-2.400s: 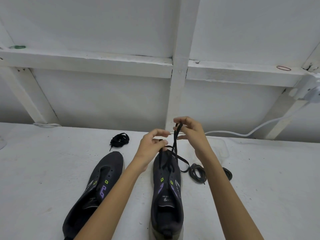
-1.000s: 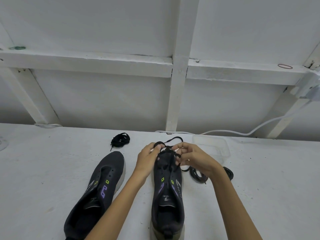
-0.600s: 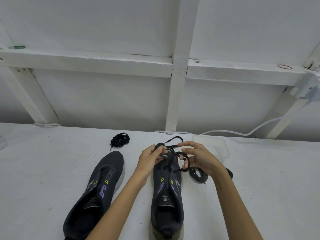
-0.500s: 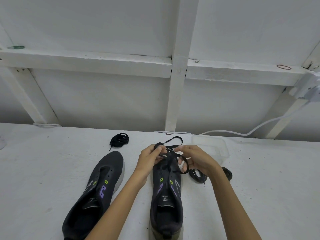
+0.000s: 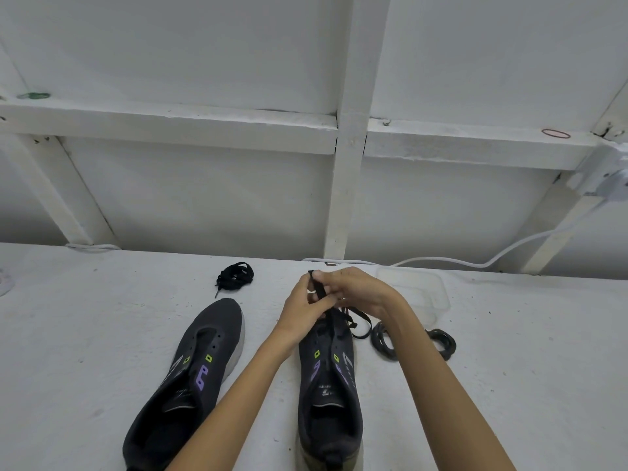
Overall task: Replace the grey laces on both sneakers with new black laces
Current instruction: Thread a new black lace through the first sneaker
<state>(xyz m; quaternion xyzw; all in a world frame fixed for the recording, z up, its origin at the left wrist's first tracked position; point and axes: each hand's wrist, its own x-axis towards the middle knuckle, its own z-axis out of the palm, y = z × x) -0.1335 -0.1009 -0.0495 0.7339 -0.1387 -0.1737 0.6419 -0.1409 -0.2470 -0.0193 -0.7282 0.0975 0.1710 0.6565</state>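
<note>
Lacing the centre-frame sneaker [image 5: 328, 396], toe-end eyelets only. Above the toe, left hand [image 5: 302, 311] and right hand [image 5: 363, 295] both pinch the black lace [image 5: 318, 287]. Next, likely: thread the following eyelet pair.

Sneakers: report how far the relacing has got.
Done: grey laces lie coiled aside. In hand: left hand and right hand pinch a black lace over the centre sneaker's toe end. Left: finish it, then lace the bare sneaker with the bundled lace.

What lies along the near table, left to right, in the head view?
Unlaced sneaker → sneaker being laced → grey lace coil → second grey coil. The black lace bundle and clear tub overlap these, so are left out.
</note>
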